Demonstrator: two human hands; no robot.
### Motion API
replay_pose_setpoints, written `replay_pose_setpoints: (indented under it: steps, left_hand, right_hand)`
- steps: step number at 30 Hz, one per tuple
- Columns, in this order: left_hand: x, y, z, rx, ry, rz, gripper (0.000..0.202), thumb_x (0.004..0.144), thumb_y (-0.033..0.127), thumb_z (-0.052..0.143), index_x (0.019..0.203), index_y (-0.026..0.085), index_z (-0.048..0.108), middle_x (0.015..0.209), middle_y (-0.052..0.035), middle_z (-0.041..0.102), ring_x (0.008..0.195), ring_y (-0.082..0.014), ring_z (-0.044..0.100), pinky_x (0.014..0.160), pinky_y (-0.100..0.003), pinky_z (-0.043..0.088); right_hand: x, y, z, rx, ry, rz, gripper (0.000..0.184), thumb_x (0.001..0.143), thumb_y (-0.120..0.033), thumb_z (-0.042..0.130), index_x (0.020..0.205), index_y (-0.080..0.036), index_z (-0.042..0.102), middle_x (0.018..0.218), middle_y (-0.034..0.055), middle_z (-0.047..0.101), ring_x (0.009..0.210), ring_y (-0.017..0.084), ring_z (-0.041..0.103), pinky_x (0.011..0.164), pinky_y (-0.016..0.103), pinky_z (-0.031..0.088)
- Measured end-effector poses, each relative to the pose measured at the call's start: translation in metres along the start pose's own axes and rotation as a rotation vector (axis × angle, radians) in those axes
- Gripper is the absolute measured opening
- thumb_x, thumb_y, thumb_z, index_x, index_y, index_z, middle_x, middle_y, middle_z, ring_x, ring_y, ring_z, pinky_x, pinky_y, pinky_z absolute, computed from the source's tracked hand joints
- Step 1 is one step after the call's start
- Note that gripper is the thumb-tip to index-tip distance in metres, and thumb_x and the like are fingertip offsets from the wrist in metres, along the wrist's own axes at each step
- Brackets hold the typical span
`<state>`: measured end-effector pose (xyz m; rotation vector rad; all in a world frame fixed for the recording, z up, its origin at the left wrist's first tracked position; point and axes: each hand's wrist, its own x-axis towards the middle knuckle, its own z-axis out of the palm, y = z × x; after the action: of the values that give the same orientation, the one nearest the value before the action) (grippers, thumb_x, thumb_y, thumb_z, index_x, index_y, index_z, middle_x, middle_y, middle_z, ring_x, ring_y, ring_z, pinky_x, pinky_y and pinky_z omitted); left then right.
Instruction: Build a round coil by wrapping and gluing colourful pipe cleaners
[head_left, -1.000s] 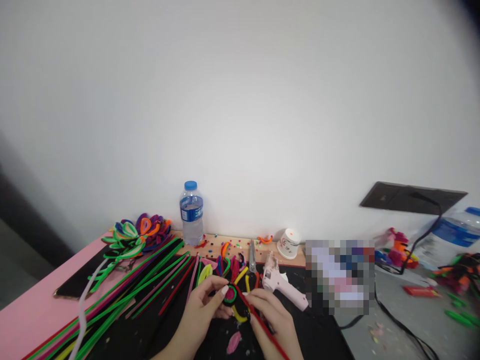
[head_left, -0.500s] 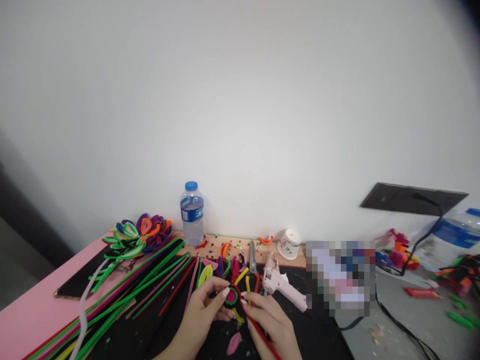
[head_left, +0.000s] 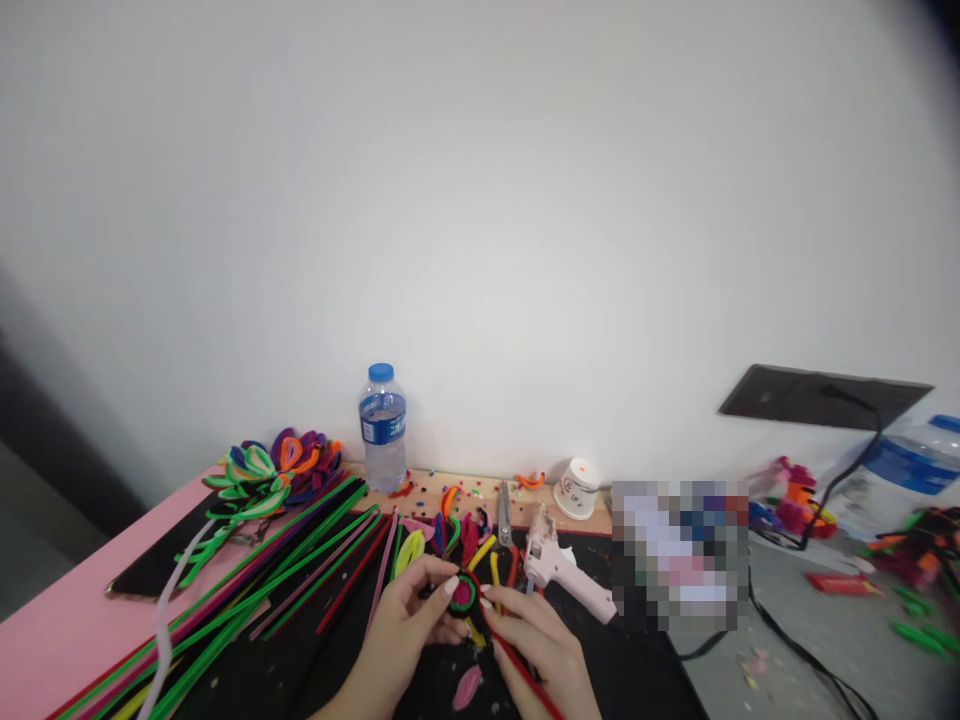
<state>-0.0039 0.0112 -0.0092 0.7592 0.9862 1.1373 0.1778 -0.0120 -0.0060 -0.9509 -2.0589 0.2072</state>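
Note:
Between my two hands is a small coiled disc of pipe cleaner (head_left: 464, 594), pink in the middle with green and black rings and red at its outer edge. My left hand (head_left: 409, 625) pinches the disc's left side between thumb and fingers. At its right side, my right hand (head_left: 538, 640) closes on a red pipe cleaner (head_left: 525, 672) that runs from the disc down toward the bottom edge. A pink pipe-cleaner loop (head_left: 468, 688) lies on the black mat below. Just beyond the hands are scissors (head_left: 505, 515) and a yellow-green looped piece (head_left: 411, 552).
Long pipe cleaners (head_left: 292, 570) fan out at left, beside finished flowers (head_left: 277, 465) and a dark phone (head_left: 154, 560). A water bottle (head_left: 382, 430) stands by the wall. At right are a pink glue gun (head_left: 570, 575), an upturned paper cup (head_left: 578, 490) and a black cable (head_left: 787, 635).
The hands stay almost in place, still holding the disc and the red pipe cleaner. The view shifts very slightly; nothing else visibly moves.

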Motion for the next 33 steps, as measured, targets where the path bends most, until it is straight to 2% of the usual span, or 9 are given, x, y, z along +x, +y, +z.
replay_pose_setpoints:
  steps: [6, 14, 18, 21, 25, 30, 33]
  left_hand:
    - [0.001, -0.001, 0.0, 0.01, 0.0, 0.004, 0.036, 0.063, 0.041, 0.079, 0.081, 0.017, 0.06, 0.068, 0.0034, 0.063, 0.049, -0.0111, 0.066, 0.048, -0.019, 0.053]
    - [0.002, 0.0, 0.001, 0.002, -0.011, 0.001, 0.035, 0.063, 0.04, 0.079, 0.08, 0.016, 0.06, 0.066, 0.0026, 0.063, 0.048, -0.0117, 0.066, 0.048, -0.02, 0.054]
    - [0.0, 0.002, 0.002, -0.004, 0.003, -0.01, 0.037, 0.06, 0.041, 0.08, 0.08, 0.016, 0.061, 0.066, 0.0029, 0.063, 0.048, -0.0122, 0.066, 0.047, -0.02, 0.054]
    - [0.0, 0.003, 0.003, -0.009, 0.011, -0.016, 0.039, 0.058, 0.042, 0.081, 0.08, 0.016, 0.061, 0.066, 0.0034, 0.063, 0.048, -0.0119, 0.066, 0.047, -0.02, 0.054]
    - [0.001, 0.001, 0.002, -0.018, 0.025, -0.022, 0.038, 0.059, 0.04, 0.081, 0.08, 0.017, 0.061, 0.067, 0.0037, 0.063, 0.048, -0.0102, 0.065, 0.047, -0.019, 0.053]
    - [0.002, -0.002, 0.001, -0.038, 0.016, -0.023, 0.036, 0.06, 0.039, 0.081, 0.08, 0.016, 0.061, 0.067, 0.0034, 0.062, 0.048, -0.0098, 0.064, 0.047, -0.018, 0.053]
    - [0.001, -0.002, 0.002, -0.047, 0.03, -0.03, 0.039, 0.057, 0.04, 0.082, 0.079, 0.016, 0.061, 0.066, 0.0033, 0.062, 0.048, -0.0104, 0.064, 0.046, -0.018, 0.052]
  right_hand:
    - [0.002, 0.0, 0.001, -0.009, -0.001, 0.015, 0.031, 0.08, -0.004, 0.056, 0.103, -0.021, 0.068, 0.103, 0.0106, 0.071, 0.091, 0.018, 0.069, 0.08, 0.023, 0.056]
    - [0.007, -0.005, -0.005, 0.043, 0.031, 0.028, 0.025, 0.085, -0.01, 0.055, 0.099, -0.023, 0.07, 0.099, 0.0096, 0.073, 0.088, 0.018, 0.071, 0.078, 0.023, 0.057]
    - [-0.001, 0.003, 0.008, 0.089, 0.042, 0.057, 0.023, 0.089, -0.017, 0.052, 0.102, -0.022, 0.07, 0.1, 0.0106, 0.072, 0.09, 0.019, 0.071, 0.079, 0.024, 0.057]
    - [-0.009, 0.011, 0.029, 0.156, 0.234, 0.076, 0.026, 0.093, -0.029, 0.047, 0.093, -0.023, 0.073, 0.093, 0.0096, 0.072, 0.083, 0.017, 0.072, 0.072, 0.02, 0.059]
    - [-0.014, 0.016, 0.047, 0.2, 0.341, 0.121, 0.03, 0.095, -0.031, 0.044, 0.09, -0.023, 0.073, 0.088, 0.009, 0.072, 0.078, 0.015, 0.072, 0.066, 0.016, 0.058]
    - [-0.014, 0.014, 0.041, 0.177, 0.238, 0.095, 0.027, 0.093, -0.033, 0.048, 0.099, -0.023, 0.072, 0.098, 0.0102, 0.071, 0.086, 0.016, 0.071, 0.078, 0.018, 0.056]
    - [-0.011, 0.01, 0.037, 0.192, 0.264, 0.132, 0.025, 0.093, -0.03, 0.049, 0.093, -0.022, 0.072, 0.095, 0.0095, 0.072, 0.081, 0.014, 0.072, 0.076, 0.015, 0.055]
